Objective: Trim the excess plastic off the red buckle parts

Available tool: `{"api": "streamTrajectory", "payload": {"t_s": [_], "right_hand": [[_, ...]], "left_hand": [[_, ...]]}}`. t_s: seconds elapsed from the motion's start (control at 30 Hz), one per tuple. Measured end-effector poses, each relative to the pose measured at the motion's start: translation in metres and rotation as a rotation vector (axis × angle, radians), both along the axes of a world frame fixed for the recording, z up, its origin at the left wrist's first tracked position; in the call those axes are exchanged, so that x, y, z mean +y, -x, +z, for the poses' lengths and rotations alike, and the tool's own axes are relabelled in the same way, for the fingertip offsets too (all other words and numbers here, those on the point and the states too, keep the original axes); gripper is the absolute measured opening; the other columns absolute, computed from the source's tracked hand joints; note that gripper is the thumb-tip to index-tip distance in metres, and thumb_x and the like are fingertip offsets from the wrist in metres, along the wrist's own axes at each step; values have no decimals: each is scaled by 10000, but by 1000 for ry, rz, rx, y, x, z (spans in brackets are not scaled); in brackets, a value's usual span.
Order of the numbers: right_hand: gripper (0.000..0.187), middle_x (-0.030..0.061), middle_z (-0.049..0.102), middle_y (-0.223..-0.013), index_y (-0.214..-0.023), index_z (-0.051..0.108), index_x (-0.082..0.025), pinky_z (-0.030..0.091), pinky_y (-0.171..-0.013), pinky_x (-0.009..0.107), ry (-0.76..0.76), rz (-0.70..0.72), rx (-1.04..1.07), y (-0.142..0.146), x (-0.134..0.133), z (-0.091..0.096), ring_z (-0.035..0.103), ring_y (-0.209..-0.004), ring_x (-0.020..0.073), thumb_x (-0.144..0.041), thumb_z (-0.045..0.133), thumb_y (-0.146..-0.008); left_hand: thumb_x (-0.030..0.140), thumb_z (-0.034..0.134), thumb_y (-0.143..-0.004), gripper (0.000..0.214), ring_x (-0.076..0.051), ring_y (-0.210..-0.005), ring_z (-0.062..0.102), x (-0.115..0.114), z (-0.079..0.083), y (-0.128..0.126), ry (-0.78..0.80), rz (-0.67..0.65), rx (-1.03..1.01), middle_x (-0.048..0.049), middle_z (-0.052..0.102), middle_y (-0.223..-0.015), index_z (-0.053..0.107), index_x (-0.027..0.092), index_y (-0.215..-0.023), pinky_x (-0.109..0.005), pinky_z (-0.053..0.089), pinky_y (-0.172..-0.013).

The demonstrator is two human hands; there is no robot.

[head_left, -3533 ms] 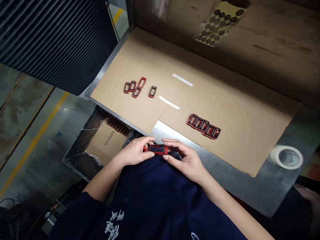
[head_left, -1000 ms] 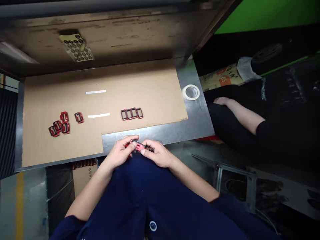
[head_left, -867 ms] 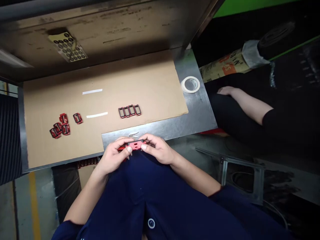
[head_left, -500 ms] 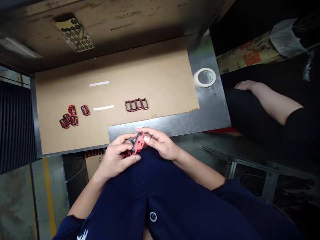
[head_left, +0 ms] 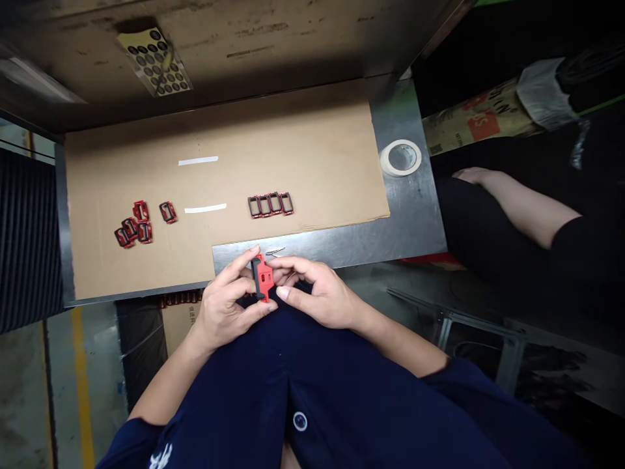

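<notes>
My left hand [head_left: 229, 293] grips a small red and black plastic part [head_left: 264, 279] between its thumb and fingers, above my lap. The part's red face, with small openings in it, is turned to the right. Close beside it is my right hand [head_left: 315, 290], its thumb apart from its loosely curled fingers. The right index fingertip is near the part's upper end; whether it touches is hard to tell. A thin, dark metal tool [head_left: 276, 251] lies on the bench edge just beyond the hands.
Several red-black frames [head_left: 270, 204] stand in a row on the cardboard [head_left: 322, 143]. More similar parts [head_left: 134, 225] lie loosely at the left. A tape roll [head_left: 401, 157] rests on the metal bench at right. Another person's arm [head_left: 517, 195] is on the right.
The part has been turned more upright and moved slightly left in my left hand. My right thumb has come away from it. The thin tool now shows more.
</notes>
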State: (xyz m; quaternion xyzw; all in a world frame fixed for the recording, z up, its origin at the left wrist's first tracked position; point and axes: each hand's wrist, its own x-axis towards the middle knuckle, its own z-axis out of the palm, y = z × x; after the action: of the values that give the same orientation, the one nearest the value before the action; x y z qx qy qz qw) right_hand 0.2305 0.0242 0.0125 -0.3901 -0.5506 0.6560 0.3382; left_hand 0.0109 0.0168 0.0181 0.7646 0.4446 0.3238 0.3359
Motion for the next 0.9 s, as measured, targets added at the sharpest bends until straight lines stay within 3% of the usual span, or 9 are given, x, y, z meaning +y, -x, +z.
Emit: {"api": "streamTrajectory", "payload": {"t_s": [0.1, 0.43, 0.57, 0.63, 0.7, 0.8, 0.9], "right_hand": [[418, 41, 732, -949, -1318, 630, -169, 584, -755, 278, 5, -9, 4, 0, 0, 2, 682, -787, 129, -211, 649, -903], [423, 43, 758, -938, -1324, 656, -154, 575, -802, 307, 173, -21, 152, -2, -6, -4, 717, -823, 149, -293, 667, -924], [320, 61, 787, -968, -1224, 724, -186, 594, -862, 342, 240, -106, 165, 0, -8, -5, 754, -895, 186, -314, 674, -935], [284, 66, 793, -1018, -1184, 744, -201, 597, -887, 344, 278, -117, 210, 1, -9, -6, 760, -938, 193, -315, 687, -930], [267, 64, 795, -1042, -1163, 755, -208, 596, -899, 338, 307, -104, 262, 2, -9, -7, 760, -960, 193, -315, 698, -925], [269, 56, 797, -989, -1157, 758, -200, 596, -870, 320, 320, -62, 290, 3, -8, -7, 762, -920, 183, -320, 704, -922], [271, 50, 795, -965, -1140, 760, -192, 590, -826, 295, 322, -55, 298, 3, -8, -7, 756, -871, 169, -330, 718, -911]], "left_hand": [[270, 821, -799, 183, -247, -1076, 739, 1, -2, 1, -19, -1, -25, -196, 596, -1445, 672, 166, -787, -345, 604, -915], [274, 846, -778, 233, -226, -965, 772, 1, -3, 2, -105, -45, -5, -198, 609, -1427, 651, 167, -844, -330, 629, -861], [344, 881, -734, 390, -312, -1121, 732, -1, -3, 2, -122, -20, 10, -219, 669, -1326, 578, 170, -909, -324, 655, -765], [365, 889, -721, 485, -328, -1182, 702, -3, -5, 2, -84, 0, -4, -219, 675, -1311, 562, 176, -1025, -297, 661, -692], [369, 883, -731, 637, -290, -1113, 734, -5, -8, 3, -47, 9, -28, -216, 661, -1339, 525, 187, -1226, -287, 666, -657], [362, 848, -779, 914, -204, -917, 763, -7, -12, 2, -43, -20, -34, -212, 630, -1392, 327, 239, -1520, -286, 671, -635], [348, 819, -814, 1046, -183, -867, 750, -6, -14, 2, -85, -54, -20, -208, 622, -1408, 150, 276, -1615, -266, 664, -605]]}}
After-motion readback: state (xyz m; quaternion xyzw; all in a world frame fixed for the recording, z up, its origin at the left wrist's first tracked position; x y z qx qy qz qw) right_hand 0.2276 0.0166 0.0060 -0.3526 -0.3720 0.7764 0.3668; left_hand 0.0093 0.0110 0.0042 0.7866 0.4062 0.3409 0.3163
